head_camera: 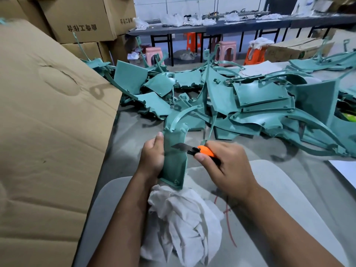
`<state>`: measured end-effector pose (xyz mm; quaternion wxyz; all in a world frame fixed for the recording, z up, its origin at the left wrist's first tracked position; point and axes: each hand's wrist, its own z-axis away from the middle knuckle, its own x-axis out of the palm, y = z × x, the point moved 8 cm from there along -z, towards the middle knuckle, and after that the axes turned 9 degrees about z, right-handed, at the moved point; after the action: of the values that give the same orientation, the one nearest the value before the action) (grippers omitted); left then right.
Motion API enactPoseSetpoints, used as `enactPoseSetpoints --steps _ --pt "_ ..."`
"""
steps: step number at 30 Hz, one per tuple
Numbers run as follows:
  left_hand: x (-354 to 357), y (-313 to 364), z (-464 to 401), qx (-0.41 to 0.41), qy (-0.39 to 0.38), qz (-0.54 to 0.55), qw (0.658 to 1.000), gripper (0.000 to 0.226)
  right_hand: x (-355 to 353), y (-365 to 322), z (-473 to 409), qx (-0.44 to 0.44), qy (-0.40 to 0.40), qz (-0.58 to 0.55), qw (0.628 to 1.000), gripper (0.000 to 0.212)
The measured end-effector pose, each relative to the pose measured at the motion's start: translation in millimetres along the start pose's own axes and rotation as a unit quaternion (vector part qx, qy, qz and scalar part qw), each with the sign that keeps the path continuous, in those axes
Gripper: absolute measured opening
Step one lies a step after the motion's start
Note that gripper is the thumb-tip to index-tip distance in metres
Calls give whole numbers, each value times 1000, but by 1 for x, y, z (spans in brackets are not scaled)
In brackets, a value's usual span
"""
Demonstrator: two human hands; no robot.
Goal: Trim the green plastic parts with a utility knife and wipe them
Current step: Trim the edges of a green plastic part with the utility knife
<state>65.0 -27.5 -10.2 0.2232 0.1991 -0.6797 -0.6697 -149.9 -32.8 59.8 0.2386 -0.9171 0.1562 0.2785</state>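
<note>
Now | left hand (152, 157) grips one green part (175, 162) | right hand (223, 166) grips one knife (194, 150)

Green part (174, 162) upright above white rag (185, 224), knife (200, 150) blade against it

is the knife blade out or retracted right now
Out. The utility knife in the right hand shows a bare grey blade past its orange body, reaching over the green part the left hand grips.

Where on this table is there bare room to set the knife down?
Bare grey table lies right of the right hand, between the pile of green parts and the white sheet. A narrower strip runs beside the cardboard box. The far table is crowded; the white rag fills the near middle.
</note>
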Motion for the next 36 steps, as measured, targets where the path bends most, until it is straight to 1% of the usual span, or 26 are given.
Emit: enactPoseSetpoints --steps 1,3,5,6,7,9,10,11,13,15,17,20,22,23,26,28,29,30,32,34,36 --pt "-2 0 -1 -1 5 0 1000 52 3 0 0 8 -6 17 1000 43" --pt "-7 1 -3 -1 20 -25 999 51 3 10 -2 70 8 54 996 44" --pt "-6 -1 -4 1 24 -36 999 50 -3 22 -1 124 30 56 990 44" --pt "-5 0 -3 3 18 -32 999 50 -6 21 -1 116 38 48 991 44" --pt "-1 0 -2 7 7 -25 1000 52 -8 16 -1 87 43 35 995 44" --pt "3 1 -1 19 -17 -8 1000 54 -5 0 0 16 23 6 1000 42" --pt "3 1 0 22 -22 -3 1000 56 0 -5 1 -5 9 1 1000 42" --pt "1 1 -1 16 -24 2 1000 58 3 -5 1 -3 1 9 1000 42" --pt "-1 -3 -2 -14 -29 39 999 58 3 10 -1 57 10 55 997 43" --pt "0 -7 -3 -33 -44 75 996 49 -7 32 1 141 48 84 985 45" --pt "3 -5 -2 -26 -53 83 995 45 -15 45 5 180 75 44 980 48" --pt "10 -3 0 -15 -74 98 992 50 -14 32 4 133 77 -35 988 45" --pt "14 -1 2 -2 -87 101 991 51 -5 18 0 98 49 -52 993 44" --pt "15 0 4 6 -91 102 991 52 0 14 -1 94 33 -54 994 46" --pt "12 3 3 21 -85 113 990 58 7 20 2 136 3 -11 991 55" --pt "17 3 5 -1 -107 141 984 56 7 33 5 190 -12 38 981 57" --pt "21 3 7 -10 -120 148 982 55 6 36 6 209 -13 45 977 55" --pt "25 3 9 -9 -125 144 982 53 3 36 5 210 0 30 977 52" --pt "33 4 14 10 -135 128 982 50 -4 29 2 168 35 -7 985 49" --pt "37 5 16 16 -147 131 980 51 -2 21 -1 131 29 -3 991 51" --pt "36 7 16 12 -155 138 978 57 2 23 0 141 12 7 990 55"
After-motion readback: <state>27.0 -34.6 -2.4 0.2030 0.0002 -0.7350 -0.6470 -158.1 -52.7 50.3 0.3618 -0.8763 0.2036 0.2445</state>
